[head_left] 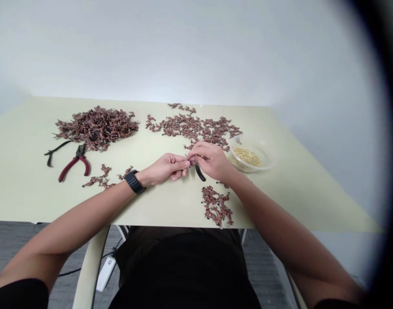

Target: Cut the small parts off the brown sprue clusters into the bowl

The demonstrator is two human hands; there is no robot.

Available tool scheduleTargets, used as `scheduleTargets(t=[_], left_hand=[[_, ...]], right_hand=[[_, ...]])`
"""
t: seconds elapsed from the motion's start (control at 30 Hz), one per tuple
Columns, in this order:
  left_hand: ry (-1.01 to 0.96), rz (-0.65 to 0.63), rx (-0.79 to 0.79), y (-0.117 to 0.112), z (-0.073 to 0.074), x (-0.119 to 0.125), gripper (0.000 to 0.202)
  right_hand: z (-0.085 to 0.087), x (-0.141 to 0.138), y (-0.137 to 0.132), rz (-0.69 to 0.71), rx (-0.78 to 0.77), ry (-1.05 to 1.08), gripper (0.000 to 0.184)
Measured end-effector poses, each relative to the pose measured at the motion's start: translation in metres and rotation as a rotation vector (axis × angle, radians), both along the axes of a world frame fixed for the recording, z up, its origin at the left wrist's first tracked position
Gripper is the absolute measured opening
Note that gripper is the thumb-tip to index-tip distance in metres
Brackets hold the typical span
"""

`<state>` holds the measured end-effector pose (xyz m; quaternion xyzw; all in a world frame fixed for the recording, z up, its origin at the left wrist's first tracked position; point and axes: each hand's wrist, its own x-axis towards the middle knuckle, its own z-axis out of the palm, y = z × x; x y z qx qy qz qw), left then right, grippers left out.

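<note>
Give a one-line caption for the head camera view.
Bare left hand and right hand meet around a black-handled tool above a pale green table, between heaps of copper-brown pieces.

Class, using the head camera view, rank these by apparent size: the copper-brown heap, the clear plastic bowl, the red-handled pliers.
1. Copper-brown heap
2. Clear plastic bowl and red-handled pliers: too alike to rank.

Black curved tool handle (200, 172) sticks out toward 5 o'clock from under the right hand (212, 162), far end hidden in the grip, left hand (166, 167) meeting it at 9 o'clock; anything pinched between them too small to tell.
</note>
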<state>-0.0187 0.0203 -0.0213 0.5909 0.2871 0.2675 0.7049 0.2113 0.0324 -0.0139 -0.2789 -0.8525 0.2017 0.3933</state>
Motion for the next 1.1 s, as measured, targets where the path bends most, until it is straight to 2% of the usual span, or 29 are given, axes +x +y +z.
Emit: scheduleTargets(t=[0.13,0.27,0.4,0.6,0.8,0.97,1.1], left_hand=[[-0.021,0.000,-0.090,0.0001,-0.0008,0.0002,0.035],[-0.044,0.041,-0.114,0.0011,-0.0023,0.0020,0.033],[-0.076,0.125,-0.087,0.0020,-0.0051,0.0048,0.030],[-0.065,0.176,-0.008,0.0029,-0.0084,0.0065,0.032],[-0.102,0.216,-0.001,0.0025,-0.0078,0.0072,0.031],[-0.081,0.192,0.037,0.0018,-0.0060,0.0059,0.032],[-0.014,0.192,0.125,0.0004,-0.0041,0.0057,0.034]], right_hand=[[0.0006,-0.0004,-0.0030,0.023,-0.026,-0.078,0.027],[-0.0034,-0.0043,-0.0038,-0.076,-0.059,-0.097,0.018],[-0.0045,-0.0071,-0.0027,-0.179,-0.113,-0.023,0.012],[0.0001,-0.0032,-0.0006,-0.239,-0.251,0.018,0.011],[-0.0069,-0.0004,0.0036,-0.269,-0.313,0.045,0.014],[-0.0073,-0.0019,0.0032,-0.272,-0.303,0.043,0.015],[-0.0057,-0.0029,0.0017,-0.302,-0.216,-0.030,0.016]])
